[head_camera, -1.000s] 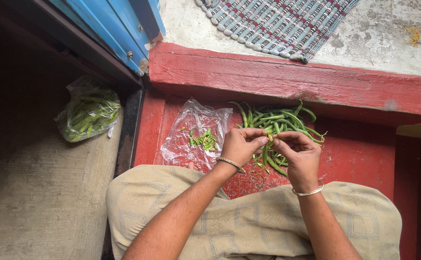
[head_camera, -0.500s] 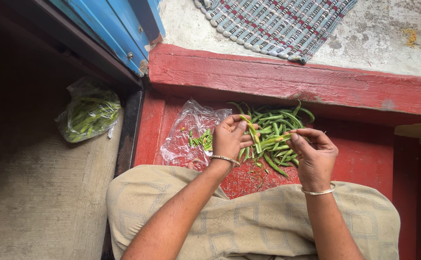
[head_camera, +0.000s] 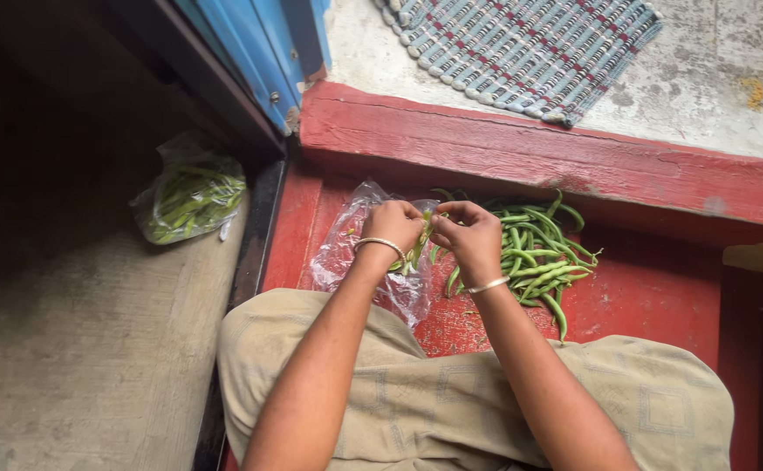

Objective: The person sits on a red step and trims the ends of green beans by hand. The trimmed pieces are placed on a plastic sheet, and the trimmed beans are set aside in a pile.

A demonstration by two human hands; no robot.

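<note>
A single green bean (head_camera: 422, 237) is being pinched between both hands, just above the clear plastic sheet (head_camera: 346, 253) that is lying on the red step (head_camera: 652, 288). The left hand (head_camera: 392, 228) is being kept curled, its fingertips closed on one end of the bean; the right hand (head_camera: 471, 235) is being held in the same way, its thumb and fingers closed on the other end. The two hands are being held close together, almost touching at the fingertips. A thin bangle is being worn on each wrist.

A loose pile of green beans (head_camera: 538, 253) is lying on the step just to the right of the right hand. A few cut green pieces (head_camera: 399, 264) are resting on the plastic sheet, partly hidden by the left hand. The person's lap, covered in beige patterned cloth (head_camera: 451, 410), is being shown along the lower edge.

Well apart to the left, a plastic bag of green beans (head_camera: 191, 195) is lying on the grey floor (head_camera: 85, 349) beside a blue door frame (head_camera: 250, 52). Beyond the raised red ledge (head_camera: 521, 148), a striped woven mat (head_camera: 521, 48) is lying on pale concrete.
</note>
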